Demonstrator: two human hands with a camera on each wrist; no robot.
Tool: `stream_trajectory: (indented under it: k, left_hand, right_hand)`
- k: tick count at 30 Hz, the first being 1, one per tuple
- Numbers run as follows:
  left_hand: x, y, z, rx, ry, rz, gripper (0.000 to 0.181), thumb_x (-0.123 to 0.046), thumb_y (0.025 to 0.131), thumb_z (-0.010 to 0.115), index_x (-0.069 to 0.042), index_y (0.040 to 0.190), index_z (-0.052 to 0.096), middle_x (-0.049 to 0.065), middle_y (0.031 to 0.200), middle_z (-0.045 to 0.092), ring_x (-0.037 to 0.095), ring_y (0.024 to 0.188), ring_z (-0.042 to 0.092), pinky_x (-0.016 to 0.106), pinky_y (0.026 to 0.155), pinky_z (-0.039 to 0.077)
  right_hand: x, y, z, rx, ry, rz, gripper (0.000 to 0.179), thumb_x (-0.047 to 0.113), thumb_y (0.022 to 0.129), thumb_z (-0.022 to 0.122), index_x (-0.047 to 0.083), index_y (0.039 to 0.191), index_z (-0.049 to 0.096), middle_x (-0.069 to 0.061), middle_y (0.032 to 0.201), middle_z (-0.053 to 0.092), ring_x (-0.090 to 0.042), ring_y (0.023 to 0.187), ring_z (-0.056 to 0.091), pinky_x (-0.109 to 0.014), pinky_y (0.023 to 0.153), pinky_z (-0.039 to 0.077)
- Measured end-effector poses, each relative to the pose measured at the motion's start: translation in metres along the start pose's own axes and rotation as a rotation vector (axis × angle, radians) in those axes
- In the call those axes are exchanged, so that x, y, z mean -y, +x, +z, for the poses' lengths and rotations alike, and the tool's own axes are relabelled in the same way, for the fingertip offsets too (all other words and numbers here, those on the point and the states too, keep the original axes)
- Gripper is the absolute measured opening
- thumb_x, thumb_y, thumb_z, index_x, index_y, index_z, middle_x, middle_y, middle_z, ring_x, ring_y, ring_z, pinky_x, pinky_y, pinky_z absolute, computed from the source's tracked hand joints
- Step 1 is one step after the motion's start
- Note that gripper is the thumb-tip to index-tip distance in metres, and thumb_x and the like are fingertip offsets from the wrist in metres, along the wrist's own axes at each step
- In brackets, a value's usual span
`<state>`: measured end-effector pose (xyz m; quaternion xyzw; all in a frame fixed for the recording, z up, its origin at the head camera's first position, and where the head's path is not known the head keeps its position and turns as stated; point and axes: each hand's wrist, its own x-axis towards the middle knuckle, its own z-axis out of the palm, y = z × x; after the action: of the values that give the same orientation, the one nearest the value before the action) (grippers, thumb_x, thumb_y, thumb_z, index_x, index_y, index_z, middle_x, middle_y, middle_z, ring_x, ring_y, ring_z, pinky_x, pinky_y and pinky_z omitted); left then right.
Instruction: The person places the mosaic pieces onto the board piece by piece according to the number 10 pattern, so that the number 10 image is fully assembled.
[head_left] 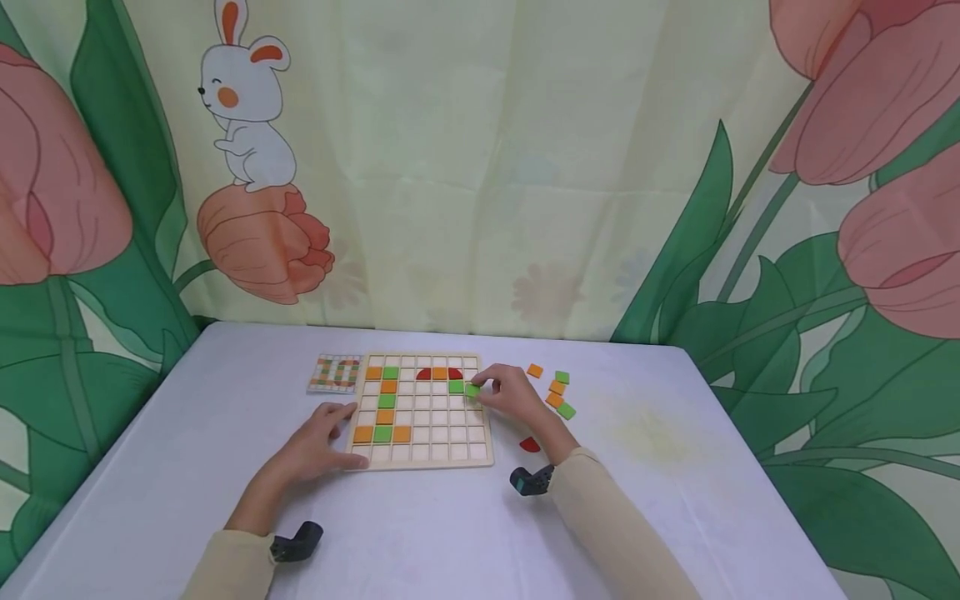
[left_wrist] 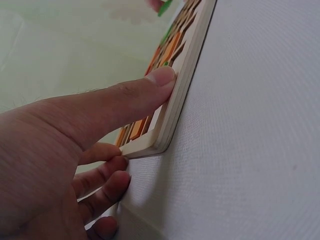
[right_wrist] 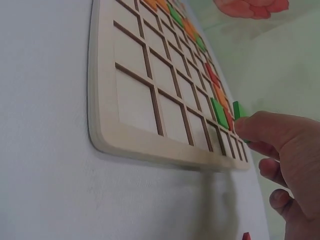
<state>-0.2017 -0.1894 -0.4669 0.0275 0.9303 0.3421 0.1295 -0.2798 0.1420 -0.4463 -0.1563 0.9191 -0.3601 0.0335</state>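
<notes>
A square wooden grid board (head_left: 427, 466) lies on the table, with orange, green and red pieces in some cells. My left hand (head_left: 311, 443) is at its near left corner. In the left wrist view the thumb (left_wrist: 162, 76) rests on top of the rim, and the other fingers lie loosely bent by the side edge. Over the right part of the board, my right hand (head_left: 513, 393) pinches a green square tile (head_left: 472, 390) between thumb and fingertips. Just left of that tile, another green tile (head_left: 456, 387) sits below a red piece (head_left: 454, 374).
A small patterned card (head_left: 334, 374) lies left of the board. Several loose orange and green tiles (head_left: 557, 387) are scattered to the right, beyond the right forearm. A red rounded piece (head_left: 529, 445) lies near the right wrist. A printed curtain (head_left: 450, 208) hangs behind the table.
</notes>
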Motion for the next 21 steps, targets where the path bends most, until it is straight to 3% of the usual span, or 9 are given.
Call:
stream_trajectory:
  k: [16, 21]
  left_hand:
    - [-0.003, 0.001, -0.002, 0.001, -0.003, -0.009, 0.106, -0.047, 0.064, 0.087, -0.012, 0.15, 0.035, 0.013, 0.135, 0.041, 0.026, 0.105, 0.045, 0.032, 0.073, 0.04]
    - [-0.002, 0.001, -0.001, 0.008, 0.0, -0.011, 0.107, -0.048, 0.064, 0.087, -0.013, 0.15, 0.035, 0.012, 0.134, 0.041, 0.025, 0.105, 0.045, 0.032, 0.073, 0.039]
  right_hand:
    - [0.015, 0.016, 0.022, 0.01, -0.008, -0.065, 0.021, 0.014, 0.084, 0.074, 0.012, 0.105, 0.075, -0.002, 0.101, 0.068, -0.013, 0.071, 0.048, -0.02, 0.061, 0.039]
    - [0.021, 0.023, 0.028, 0.039, -0.022, -0.074, 0.022, 0.015, 0.085, 0.074, 0.014, 0.106, 0.075, -0.001, 0.102, 0.069, -0.014, 0.076, 0.051, -0.022, 0.066, 0.042]
